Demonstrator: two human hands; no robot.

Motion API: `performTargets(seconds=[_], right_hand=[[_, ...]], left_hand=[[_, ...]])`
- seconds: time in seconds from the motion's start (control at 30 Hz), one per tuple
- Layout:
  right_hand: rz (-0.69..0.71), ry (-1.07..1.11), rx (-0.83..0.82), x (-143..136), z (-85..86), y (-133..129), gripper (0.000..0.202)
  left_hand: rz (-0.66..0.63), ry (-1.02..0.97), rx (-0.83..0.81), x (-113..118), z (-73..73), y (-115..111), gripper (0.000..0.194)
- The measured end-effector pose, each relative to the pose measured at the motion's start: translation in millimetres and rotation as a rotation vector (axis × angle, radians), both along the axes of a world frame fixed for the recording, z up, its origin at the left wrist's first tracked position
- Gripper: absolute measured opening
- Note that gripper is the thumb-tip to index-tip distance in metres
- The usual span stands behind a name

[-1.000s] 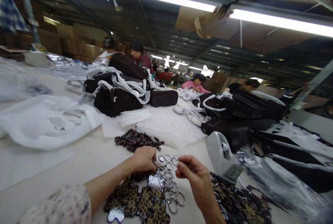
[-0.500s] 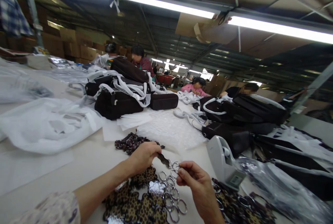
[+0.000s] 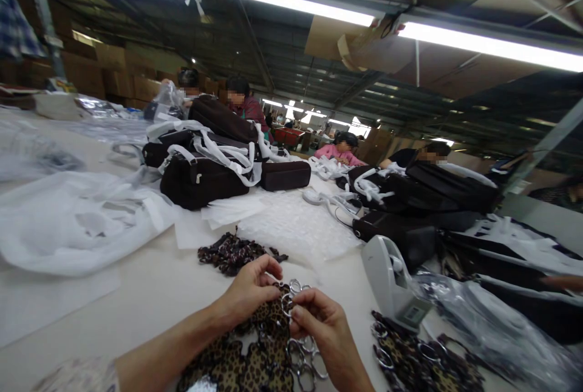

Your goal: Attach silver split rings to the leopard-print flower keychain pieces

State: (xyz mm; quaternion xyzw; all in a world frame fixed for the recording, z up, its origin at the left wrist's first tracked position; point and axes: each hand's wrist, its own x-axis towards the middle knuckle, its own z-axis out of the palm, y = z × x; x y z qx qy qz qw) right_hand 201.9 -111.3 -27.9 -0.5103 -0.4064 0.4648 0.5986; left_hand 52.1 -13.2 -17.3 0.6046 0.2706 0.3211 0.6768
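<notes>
Between your two hands, at the tips of your right fingers, sits the metal ring (image 3: 286, 305), upright enough that its loop shows. Your right hand (image 3: 321, 320) has thumb and forefinger closed on its near side, a pinch that seems chosen to leave most of the loop free. Your left hand (image 3: 252, 287) is curled from the other side, its forefinger arched above the thumb with a gap between; you cannot tell from this view whether its hidden fingertips grip anything.

Just below your left fingers lie the leopard-print pieces (image 3: 248, 352), spread and overlapping. More rings (image 3: 304, 357) hang out along their edge beneath your right palm, probably left facing that way so the right fingers can reach them easily. Just beyond your left fingers is a dark strap bundle (image 3: 232, 253), heaped apart from the pieces, perhaps to stop the two tangling.

Right of your right fingers, a second pile of pieces and rings (image 3: 410, 352) rests separately, near a grey tape dispenser (image 3: 394, 285). Farther out from your fingers, black bags (image 3: 207, 182) are stacked ahead to the left, their handles wrapped in white, likely against scuffing. White wrapping sheets (image 3: 296, 222) lie flat between them and your hands.
</notes>
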Motion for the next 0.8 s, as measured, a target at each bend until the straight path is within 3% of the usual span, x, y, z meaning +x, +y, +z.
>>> performTargets(seconds=[0.17, 0.37, 0.57, 0.8], right_hand=[[0.033, 0.004, -0.024, -3, 0.3, -1, 0.033], [0.070, 0.038, -0.069, 0, 8.7, -4, 0.033], [0.143, 0.063, -0.133, -6, 7.9, -5, 0.034], [0.235, 0.069, -0.171, -14, 3.1, -5, 0.031]], left_hand=[[0.067, 0.060, -0.029, -2, 6.5, -5, 0.018], [0.004, 0.286, 0.273, -8, 12.7, -2, 0.016], [-0.130, 0.515, 0.352, -22, 23.1, 6, 0.016], [-0.269, 0.508, 0.336, -27, 26.3, 11, 0.019]])
